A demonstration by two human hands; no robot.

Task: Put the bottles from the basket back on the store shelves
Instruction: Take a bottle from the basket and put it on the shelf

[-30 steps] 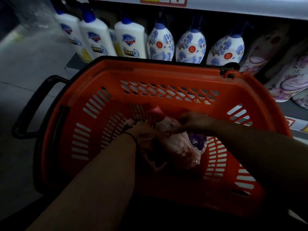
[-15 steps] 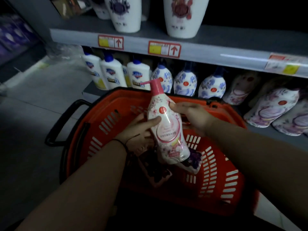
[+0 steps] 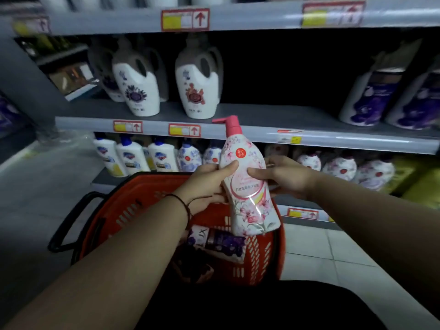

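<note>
The pink bottle (image 3: 247,184) is upright above the orange basket (image 3: 133,210), level with the lower shelves. The left hand (image 3: 207,179) grips its left side, thumb across the label; the right hand (image 3: 283,177) grips the right side. A purple bottle (image 3: 214,239) lies in the basket. White jugs (image 3: 197,84) stand on the middle shelf (image 3: 297,117).

Dim store light, motion-blurred shelves (image 3: 309,120), wide-angle bending at edges, glare on price strips.

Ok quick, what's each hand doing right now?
Left hand: gripping the pink pump bottle, thumb across its front.
Right hand: gripping the same bottle from the other side.
</note>
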